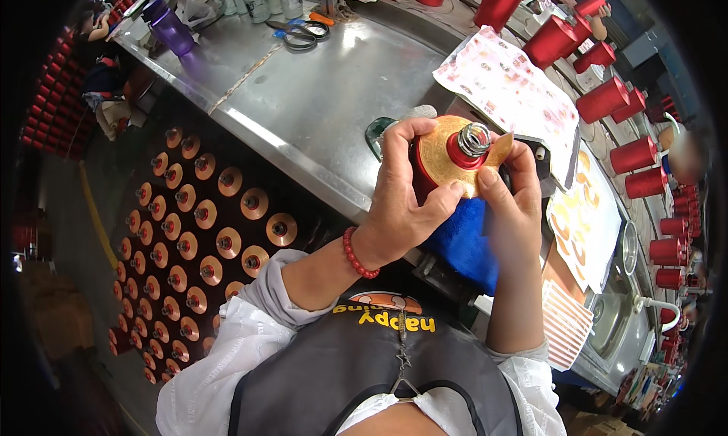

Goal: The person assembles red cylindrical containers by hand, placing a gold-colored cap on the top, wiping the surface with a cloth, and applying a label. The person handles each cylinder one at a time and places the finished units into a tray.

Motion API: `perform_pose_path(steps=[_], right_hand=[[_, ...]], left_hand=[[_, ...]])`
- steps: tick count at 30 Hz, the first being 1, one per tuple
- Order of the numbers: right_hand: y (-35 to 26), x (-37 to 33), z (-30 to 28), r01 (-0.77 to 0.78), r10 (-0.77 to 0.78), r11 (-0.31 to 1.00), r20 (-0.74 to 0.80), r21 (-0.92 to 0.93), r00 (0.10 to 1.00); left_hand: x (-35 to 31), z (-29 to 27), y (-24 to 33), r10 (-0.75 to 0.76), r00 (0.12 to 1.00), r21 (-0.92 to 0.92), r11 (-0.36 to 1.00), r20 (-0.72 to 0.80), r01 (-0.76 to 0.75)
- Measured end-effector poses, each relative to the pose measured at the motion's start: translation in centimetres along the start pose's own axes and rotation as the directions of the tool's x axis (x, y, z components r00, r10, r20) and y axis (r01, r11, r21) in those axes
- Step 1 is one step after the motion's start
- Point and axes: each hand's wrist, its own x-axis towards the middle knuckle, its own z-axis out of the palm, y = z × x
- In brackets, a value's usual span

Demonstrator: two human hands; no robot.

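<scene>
A red bottle [425, 180] with a clear glass threaded neck is in front of me, its top tilted toward me. Around the neck, a gold label [436, 149] covers the shoulder. My left hand [409, 186] grips the bottle from the left, its thumb pressed on the gold surface. On the other side, my right hand [512, 182] pinches a raised end of the gold label between thumb and fingers, next to the neck. A bright blue fuzzy pad [466, 239] shows just under the bottle. The bottle's lower body is mostly hidden.
Steel table [326, 95] ahead carries scissors [303, 36], a purple bottle [168, 26] and glass jars [258, 2]. Gold label sheets [584, 216] lie at right by a striped sheet [565, 326]. Red bottles [607, 100] line a conveyor beyond. Many gold-topped bottles [227, 243] stand at left.
</scene>
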Motion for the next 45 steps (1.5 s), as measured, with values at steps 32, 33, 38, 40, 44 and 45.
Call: perform_pose_path(steps=[32, 33, 38, 40, 44, 45], right_hand=[[0.7, 0.7, -0.7, -0.016, 0.014, 0.999, 0.037, 0.048, 0.999], [0.6, 0.6, -0.4, -0.025, 0.023, 0.997, 0.033, 0.074, 0.999], [1.4, -0.2, -0.1, 0.055, -0.059, 0.996, -0.061, -0.076, 0.996], [0.8, -0.9, -0.1, 0.068, -0.076, 0.983, -0.039, -0.169, 0.996], [0.5, -0.6, 0.2, 0.142, -0.145, 0.977, -0.008, -0.161, 0.989], [0.5, -0.5, 0.3, 0.136, -0.138, 0.978, -0.006, -0.156, 0.990]], left_hand=[[-2.0, -1.1, -0.3, 0.328, 0.936, 0.609, 0.719, 0.125, -0.333], [-2.8, -0.7, -0.2, 0.378, 0.906, 0.714, 0.579, 0.193, -0.394], [-1.1, -1.6, -1.0, 0.414, 0.836, 0.555, 0.625, 0.360, -0.548], [-0.6, -2.5, -1.0, 0.437, 0.824, 0.530, 0.631, 0.361, -0.567], [-1.5, -1.8, -1.3, 0.439, 0.888, 0.302, 0.835, 0.136, -0.459], [-1.8, -1.6, -1.4, 0.387, 0.921, 0.183, 0.904, 0.041, -0.387]])
